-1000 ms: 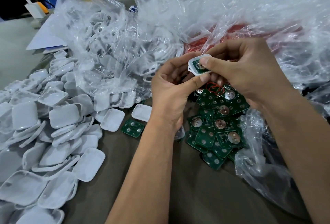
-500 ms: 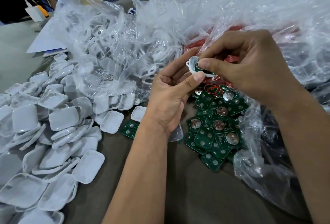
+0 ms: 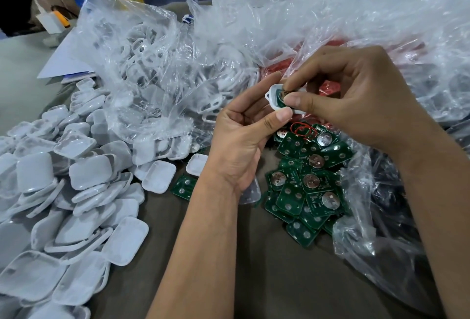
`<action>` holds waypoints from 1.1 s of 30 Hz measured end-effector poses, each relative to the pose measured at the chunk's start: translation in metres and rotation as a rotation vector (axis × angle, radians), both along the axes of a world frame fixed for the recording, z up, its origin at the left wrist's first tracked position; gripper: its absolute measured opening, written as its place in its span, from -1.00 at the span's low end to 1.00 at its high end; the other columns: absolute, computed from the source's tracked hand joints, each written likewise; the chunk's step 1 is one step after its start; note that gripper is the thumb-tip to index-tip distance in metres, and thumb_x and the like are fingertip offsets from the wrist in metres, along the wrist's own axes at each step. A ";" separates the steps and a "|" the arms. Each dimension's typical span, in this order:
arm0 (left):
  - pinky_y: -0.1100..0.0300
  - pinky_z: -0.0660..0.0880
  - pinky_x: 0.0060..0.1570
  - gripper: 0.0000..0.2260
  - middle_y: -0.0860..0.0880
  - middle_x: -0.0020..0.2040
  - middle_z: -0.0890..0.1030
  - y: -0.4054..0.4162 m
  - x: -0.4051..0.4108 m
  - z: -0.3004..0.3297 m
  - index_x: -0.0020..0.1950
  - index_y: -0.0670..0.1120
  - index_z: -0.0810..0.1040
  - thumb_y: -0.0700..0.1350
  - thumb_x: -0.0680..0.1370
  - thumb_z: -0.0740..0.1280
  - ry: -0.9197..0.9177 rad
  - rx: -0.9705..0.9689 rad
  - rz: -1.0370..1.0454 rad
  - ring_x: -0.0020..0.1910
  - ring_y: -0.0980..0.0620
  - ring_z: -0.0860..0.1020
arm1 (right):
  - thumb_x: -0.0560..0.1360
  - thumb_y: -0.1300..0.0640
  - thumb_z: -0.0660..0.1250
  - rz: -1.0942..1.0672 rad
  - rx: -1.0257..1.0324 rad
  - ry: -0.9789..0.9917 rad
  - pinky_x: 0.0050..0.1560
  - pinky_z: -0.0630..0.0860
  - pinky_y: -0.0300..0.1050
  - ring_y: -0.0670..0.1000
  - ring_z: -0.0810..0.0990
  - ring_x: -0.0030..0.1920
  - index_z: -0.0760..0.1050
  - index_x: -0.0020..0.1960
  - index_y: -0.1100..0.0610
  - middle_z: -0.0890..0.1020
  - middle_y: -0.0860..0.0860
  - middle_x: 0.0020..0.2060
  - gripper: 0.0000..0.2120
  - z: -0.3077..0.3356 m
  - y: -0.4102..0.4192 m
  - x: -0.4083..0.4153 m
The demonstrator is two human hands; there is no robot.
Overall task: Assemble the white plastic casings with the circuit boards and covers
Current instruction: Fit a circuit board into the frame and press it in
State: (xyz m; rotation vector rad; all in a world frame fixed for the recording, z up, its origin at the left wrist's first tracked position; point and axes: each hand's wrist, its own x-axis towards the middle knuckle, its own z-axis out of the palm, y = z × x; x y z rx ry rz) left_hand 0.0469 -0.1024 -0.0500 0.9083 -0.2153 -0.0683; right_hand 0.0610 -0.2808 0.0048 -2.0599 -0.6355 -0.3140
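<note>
While the left hand (image 3: 239,140) grips one white casing (image 3: 273,98) above the table, the right hand (image 3: 356,100) pinches a circuit board (image 3: 281,96) into it.
Seating looks under way; next, I judge, a cover. One casing held; boards (image 3: 310,181) and loose casings (image 3: 84,173) lie in uncountable heaps.

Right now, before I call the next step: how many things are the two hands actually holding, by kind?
White casing: 1, gripped by the left hand
Green circuit board: 1, sitting in the casing, pinched by the right hand
Total: 2
</note>
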 end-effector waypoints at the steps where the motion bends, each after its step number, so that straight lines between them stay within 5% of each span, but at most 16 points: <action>1: 0.04 0.57 0.27 -0.55 -0.19 0.17 0.67 0.000 0.000 0.000 0.29 -0.20 0.58 -0.42 0.42 0.40 -0.001 -0.001 -0.001 0.24 -0.14 0.60 | 0.45 0.11 0.60 -0.004 -0.002 0.002 -0.07 0.65 0.01 0.03 0.65 -0.15 0.72 -0.02 0.09 0.71 -0.09 -0.09 -0.86 0.000 0.000 0.000; 8: 0.05 0.58 0.25 -0.56 -0.16 0.14 0.69 0.000 0.000 0.000 0.25 -0.18 0.61 -0.43 0.40 0.40 -0.003 -0.003 -0.005 0.18 -0.09 0.63 | 0.47 0.11 0.58 0.001 -0.040 -0.006 -0.02 0.62 0.19 0.10 0.66 -0.13 0.70 -0.01 0.13 0.70 -0.03 -0.05 -0.85 0.001 0.001 -0.001; 21: 0.08 0.58 0.25 -0.56 -0.13 0.08 0.71 0.000 0.001 0.001 0.23 -0.19 0.61 -0.44 0.38 0.42 -0.012 -0.007 0.005 0.12 -0.03 0.65 | 0.53 0.13 0.51 0.027 -0.141 -0.066 -0.08 0.59 -0.08 0.01 0.59 -0.17 0.64 0.03 0.15 0.62 -0.08 -0.05 -0.87 -0.001 0.003 0.003; 29: 0.00 0.54 0.32 -0.56 -0.19 0.16 0.66 0.000 -0.001 0.001 0.28 -0.19 0.59 -0.43 0.42 0.38 -0.014 0.006 -0.002 0.25 -0.14 0.58 | 0.49 0.21 0.56 0.050 0.040 0.051 -0.11 0.65 0.15 0.22 0.65 -0.15 0.65 -0.03 0.21 0.69 -0.09 -0.07 -0.87 0.000 0.001 -0.002; 33: -0.08 0.46 0.40 -0.58 -0.19 0.18 0.66 0.000 -0.001 -0.001 0.27 -0.15 0.60 -0.42 0.44 0.37 -0.005 -0.004 -0.016 0.31 -0.19 0.55 | 0.47 0.19 0.58 0.024 0.086 0.091 -0.15 0.63 0.04 0.22 0.66 -0.16 0.66 -0.05 0.19 0.70 -0.17 -0.11 -0.87 0.000 0.004 -0.002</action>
